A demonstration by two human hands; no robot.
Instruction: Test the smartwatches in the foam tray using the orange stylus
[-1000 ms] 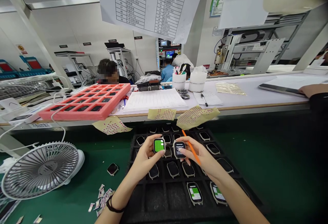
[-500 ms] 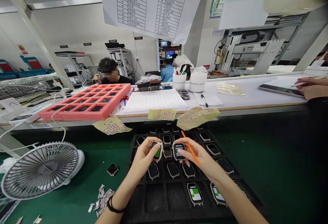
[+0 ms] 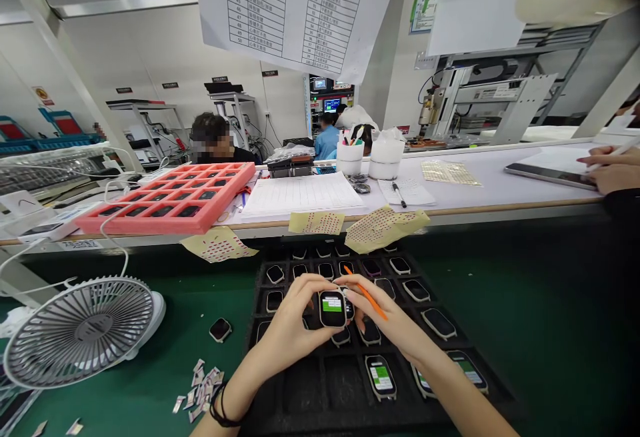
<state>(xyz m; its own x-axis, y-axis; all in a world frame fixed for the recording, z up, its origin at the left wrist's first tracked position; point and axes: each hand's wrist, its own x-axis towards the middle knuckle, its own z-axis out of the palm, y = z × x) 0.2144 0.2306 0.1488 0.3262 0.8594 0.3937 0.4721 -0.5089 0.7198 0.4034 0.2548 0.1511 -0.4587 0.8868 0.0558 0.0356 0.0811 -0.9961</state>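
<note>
Smartwatch is now in the middle of the frame, screen lit with a small green patch, held just above the black tray. My left hand and right hand have come together around it; a moment ago they were apart, one watch in each. Left fingers pinch the watch by its edges. Right fingers curl in against its right side and keep an orange stick pinched, running toward the lower right. A second watch sits just behind the first on the right, mostly hidden; can't tell if they touch. More watches lie in the tray slots, some with green screens at lower right. Fan and paper scraps at lower left. Pink tray on the counter at upper left. A co-worker's hands are at the right edge, by a tablet.
</note>
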